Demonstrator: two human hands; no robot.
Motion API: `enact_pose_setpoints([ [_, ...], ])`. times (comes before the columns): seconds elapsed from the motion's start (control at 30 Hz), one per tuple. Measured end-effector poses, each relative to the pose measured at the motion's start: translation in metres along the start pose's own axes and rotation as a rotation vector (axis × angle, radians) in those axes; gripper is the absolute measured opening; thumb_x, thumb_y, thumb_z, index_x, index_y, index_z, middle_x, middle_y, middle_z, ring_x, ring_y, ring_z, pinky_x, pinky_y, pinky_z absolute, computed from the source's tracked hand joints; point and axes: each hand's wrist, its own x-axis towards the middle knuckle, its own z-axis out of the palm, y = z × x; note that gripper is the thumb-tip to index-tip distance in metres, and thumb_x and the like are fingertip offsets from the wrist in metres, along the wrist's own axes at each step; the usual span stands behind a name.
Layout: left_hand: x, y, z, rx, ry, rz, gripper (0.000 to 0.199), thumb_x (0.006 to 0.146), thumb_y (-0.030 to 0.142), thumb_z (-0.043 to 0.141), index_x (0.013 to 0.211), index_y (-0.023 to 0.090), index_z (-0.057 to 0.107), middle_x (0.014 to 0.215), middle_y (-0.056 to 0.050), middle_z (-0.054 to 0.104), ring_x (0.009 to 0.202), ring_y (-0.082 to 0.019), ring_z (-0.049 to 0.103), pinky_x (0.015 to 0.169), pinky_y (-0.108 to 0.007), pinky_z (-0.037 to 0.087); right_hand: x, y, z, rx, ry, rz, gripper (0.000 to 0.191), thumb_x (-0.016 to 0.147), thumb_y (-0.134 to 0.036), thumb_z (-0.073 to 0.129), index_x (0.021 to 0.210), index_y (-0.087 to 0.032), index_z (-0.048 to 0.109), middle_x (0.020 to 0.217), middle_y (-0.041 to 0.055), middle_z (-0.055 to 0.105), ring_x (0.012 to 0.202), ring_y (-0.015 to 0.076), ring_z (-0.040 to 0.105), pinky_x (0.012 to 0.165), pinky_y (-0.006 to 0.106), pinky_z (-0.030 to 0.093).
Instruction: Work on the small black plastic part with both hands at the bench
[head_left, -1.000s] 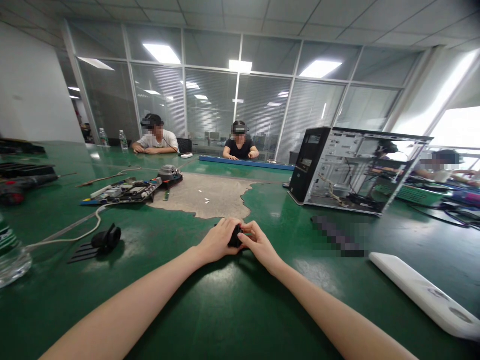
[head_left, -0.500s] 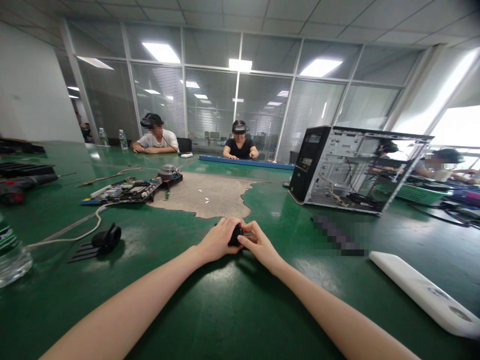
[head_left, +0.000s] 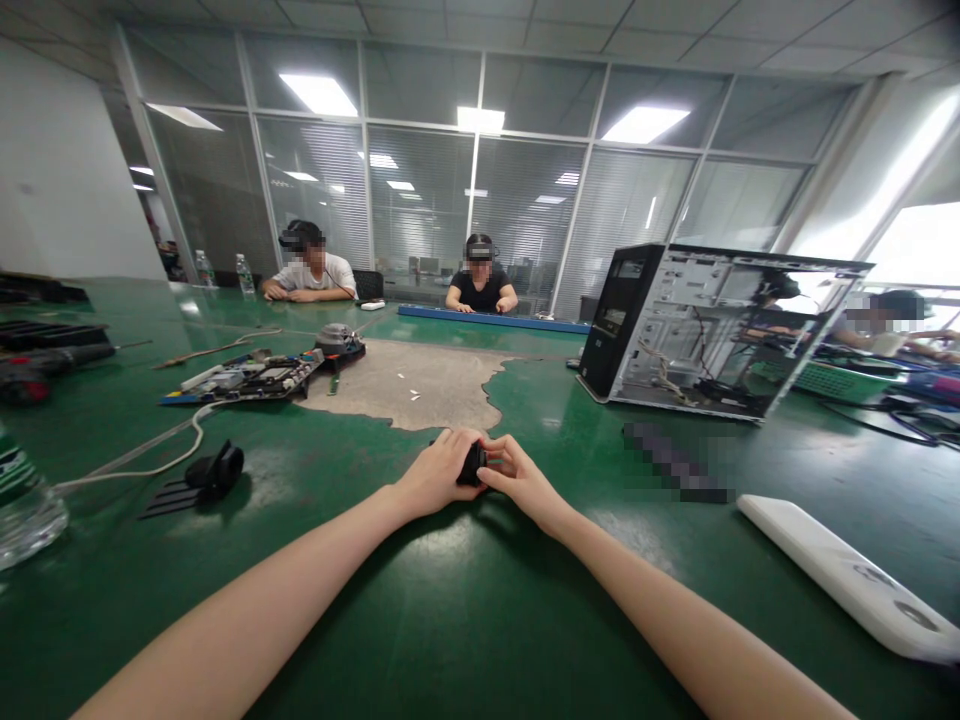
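Observation:
Between my two hands is a small black object (head_left: pixel 471 465), mostly covered by fingers, so its kind does not show. My left hand (head_left: pixel 441 472) wraps over it from the left with the fingers closed. From the other side, the thumb and fingers of my right hand (head_left: pixel 523 486) pinch its right end. Both hands are low over the green table (head_left: pixel 465 610), just in front of a bare beige patch (head_left: pixel 405 385). To the left lies a black plastic part with prongs (head_left: pixel 202 475).
A circuit board (head_left: pixel 244 378) and a cable (head_left: pixel 187 455) lie left, beyond a water bottle (head_left: pixel 26 510). An open computer case (head_left: pixel 622 325) stands right, behind a white oblong device (head_left: pixel 832 570). A power drill (head_left: pixel 60 365) lies far left. Two people sit opposite; another is at right.
My hands keep the same hold on the black object, with hardly any movement. The camera view has shifted slightly. The person opposite in black has moved their hands a little.

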Motion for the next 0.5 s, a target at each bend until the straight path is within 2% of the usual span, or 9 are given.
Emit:
enact_pose_setpoints([
  [0.23, -0.0002, -0.0024, 0.0022, 0.008, 0.015, 0.005, 0.047, 0.067, 0.028, 0.062, 0.106, 0.020, 0.037, 0.104, -0.005, 0.047, 0.092, -0.023, 0.045, 0.078, -0.035, 0.041, -0.0001, -0.0032, 0.0043, 0.027, 0.058, 0.026, 0.024, 0.069, -0.034, 0.061, 0.084, -0.022, 0.047, 0.087, -0.0007, 0.054, 0.070, 0.0107, 0.054, 0.063, 0.026, 0.046],
  [0.37, -0.0006, -0.0019, 0.0014, 0.008, 0.021, 0.026, 0.047, 0.068, 0.029, 0.061, 0.107, 0.019, 0.036, 0.105, -0.006, 0.047, 0.092, -0.022, 0.045, 0.080, -0.035, 0.041, 0.0018, 0.0004, 0.0024, -0.011, 0.082, 0.061, 0.028, 0.069, -0.033, 0.060, 0.092, -0.020, 0.049, 0.095, 0.0029, 0.055, 0.076, 0.0132, 0.055, 0.068, 0.030, 0.046],
  [0.5, -0.0011, -0.0009, -0.0002, 0.014, 0.011, 0.031, 0.046, 0.068, 0.028, 0.061, 0.105, 0.019, 0.037, 0.105, -0.005, 0.047, 0.093, -0.022, 0.045, 0.080, -0.035, 0.040, -0.0006, -0.0013, -0.0004, 0.005, 0.013, 0.041, 0.026, 0.069, -0.029, 0.061, 0.091, -0.021, 0.050, 0.098, 0.0017, 0.055, 0.081, 0.0137, 0.056, 0.073, 0.030, 0.045],
])
